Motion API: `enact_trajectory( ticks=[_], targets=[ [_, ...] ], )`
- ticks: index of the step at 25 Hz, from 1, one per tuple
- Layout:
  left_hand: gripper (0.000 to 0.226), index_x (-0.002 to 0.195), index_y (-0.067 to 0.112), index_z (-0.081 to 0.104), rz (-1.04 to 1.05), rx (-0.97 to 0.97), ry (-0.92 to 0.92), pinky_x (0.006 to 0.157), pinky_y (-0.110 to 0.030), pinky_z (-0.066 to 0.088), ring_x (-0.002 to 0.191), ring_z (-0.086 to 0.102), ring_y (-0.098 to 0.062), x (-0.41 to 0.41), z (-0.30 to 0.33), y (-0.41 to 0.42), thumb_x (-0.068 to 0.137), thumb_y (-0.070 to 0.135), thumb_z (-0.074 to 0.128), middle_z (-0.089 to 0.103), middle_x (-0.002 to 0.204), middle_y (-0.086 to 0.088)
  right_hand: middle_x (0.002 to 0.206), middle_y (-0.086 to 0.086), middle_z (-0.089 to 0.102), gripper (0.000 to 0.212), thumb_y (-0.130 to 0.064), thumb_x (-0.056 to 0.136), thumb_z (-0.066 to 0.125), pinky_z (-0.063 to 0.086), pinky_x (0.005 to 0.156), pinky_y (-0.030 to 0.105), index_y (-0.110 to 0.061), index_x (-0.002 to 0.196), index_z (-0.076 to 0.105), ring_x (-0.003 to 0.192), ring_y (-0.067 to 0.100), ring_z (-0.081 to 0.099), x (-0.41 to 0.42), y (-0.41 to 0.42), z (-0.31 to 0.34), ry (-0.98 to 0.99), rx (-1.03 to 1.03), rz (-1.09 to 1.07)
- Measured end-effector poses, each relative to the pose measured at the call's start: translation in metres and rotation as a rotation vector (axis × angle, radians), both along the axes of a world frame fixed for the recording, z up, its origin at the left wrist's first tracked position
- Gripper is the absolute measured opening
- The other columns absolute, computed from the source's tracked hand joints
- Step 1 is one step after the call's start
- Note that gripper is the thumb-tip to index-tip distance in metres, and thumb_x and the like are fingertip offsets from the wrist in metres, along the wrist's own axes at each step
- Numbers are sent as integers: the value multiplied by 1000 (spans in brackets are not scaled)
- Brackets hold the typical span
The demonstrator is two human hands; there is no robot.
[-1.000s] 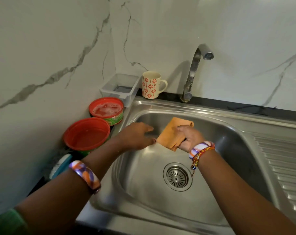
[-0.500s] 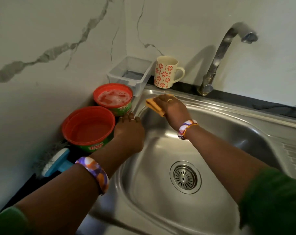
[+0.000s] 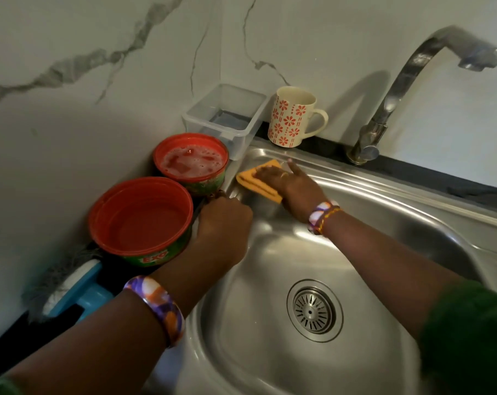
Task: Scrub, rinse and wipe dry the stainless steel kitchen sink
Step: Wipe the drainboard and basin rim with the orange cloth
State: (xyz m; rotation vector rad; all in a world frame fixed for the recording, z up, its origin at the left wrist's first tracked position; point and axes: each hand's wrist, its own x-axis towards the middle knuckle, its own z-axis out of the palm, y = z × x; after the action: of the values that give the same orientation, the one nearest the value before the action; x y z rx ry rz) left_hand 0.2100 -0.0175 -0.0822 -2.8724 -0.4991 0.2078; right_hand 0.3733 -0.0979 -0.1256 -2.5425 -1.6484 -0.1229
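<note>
The stainless steel sink (image 3: 258, 332) fills the lower middle and right of the frame, its round drain strainer (image 3: 314, 310) low in the basin; the right hand (image 3: 288, 186) reaches to the sink's upper left corner, near the centre of the frame, and presses a folded orange cloth (image 3: 253, 178) flat against the rim there, its fingers (image 3: 294, 167) stretched out straight over the cloth rather than curled round it; a beaded band and a patterned bangle sit on that wrist (image 3: 324, 216); the left hand (image 3: 223, 223) rests on the sink's left edge, just left of centre, seen from the back, and whether its fingers are curled or grip anything cannot be told; a purple and orange bangle (image 3: 159, 306) circles the left forearm; on the dark desk (image 3: 429, 173) left of the sink stand two red tubs, the nearer tub (image 3: 140, 220) holding clear liquid, the farther tub (image 3: 191, 161) holding foamy suds, the two touching or nearly so; a clear plastic box (image 3: 224, 118) sits behind them in the corner, with a floral mug (image 3: 292, 118) just to its right; the tap (image 3: 406, 89) rises at the upper right, its spout blurred; a blue-handled brush (image 3: 76, 292) lies at the lower left against the marble wall (image 3: 70, 81).
</note>
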Motion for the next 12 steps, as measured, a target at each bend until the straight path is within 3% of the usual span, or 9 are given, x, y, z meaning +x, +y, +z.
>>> enact_trajectory(
  ticks=[3,5,6,7,8,9,10,11,12],
  targets=[
    [20,108,8,60,-25,30,20,78,-28,49,103,61,-23,0,0,1,92,10,48,61,113,-9,130,14,57,36,-10,94,43,35,105,38,-12,129,52,122,30,51,-3,40,13,125,129,-403],
    [21,108,9,60,-54,47,29,80,-28,49,104,60,-23,-3,-1,2,92,9,47,60,114,-9,125,19,57,31,-8,94,47,43,83,30,-2,123,54,119,33,52,-15,42,21,506,218,-616],
    [21,108,9,60,-70,51,26,80,-28,49,104,60,-23,-4,-1,4,92,8,46,60,114,-9,123,22,56,28,-5,94,46,42,79,30,8,118,54,124,34,48,-13,35,22,721,212,-694],
    [21,107,10,60,-82,47,13,81,-28,49,105,60,-22,-5,-1,6,92,7,46,60,114,-9,117,24,55,21,-2,95,44,41,82,31,14,104,54,128,35,43,-15,27,22,786,186,-716],
    [21,106,10,60,-92,41,0,81,-28,48,105,60,-22,-6,-1,7,91,6,45,61,114,-9,111,23,55,18,0,95,42,41,89,33,13,89,53,129,37,41,-16,26,26,742,211,-763],
    [21,105,11,60,-103,40,-9,81,-28,48,105,60,-22,-6,-1,9,91,6,45,61,114,-8,114,23,55,17,3,94,40,43,94,37,13,88,52,127,39,42,-12,32,29,622,315,-808],
    [21,105,11,59,-112,41,-13,81,-29,47,106,59,-23,-6,0,10,91,6,45,60,115,-8,121,23,54,21,3,93,38,45,95,42,13,104,52,124,38,46,-10,39,29,447,541,-861],
    [21,106,12,59,-119,38,-15,81,-29,47,106,59,-23,-6,-1,9,91,6,45,60,115,-9,127,22,53,32,1,93,37,46,96,43,6,123,49,122,37,49,-10,49,31,251,608,-757],
    [21,106,11,59,-121,34,-15,81,-29,47,106,59,-23,-5,-1,9,91,6,45,60,115,-9,132,20,51,39,-2,95,37,45,99,42,-1,134,43,122,35,49,-10,60,28,168,514,-613]
  ],
)
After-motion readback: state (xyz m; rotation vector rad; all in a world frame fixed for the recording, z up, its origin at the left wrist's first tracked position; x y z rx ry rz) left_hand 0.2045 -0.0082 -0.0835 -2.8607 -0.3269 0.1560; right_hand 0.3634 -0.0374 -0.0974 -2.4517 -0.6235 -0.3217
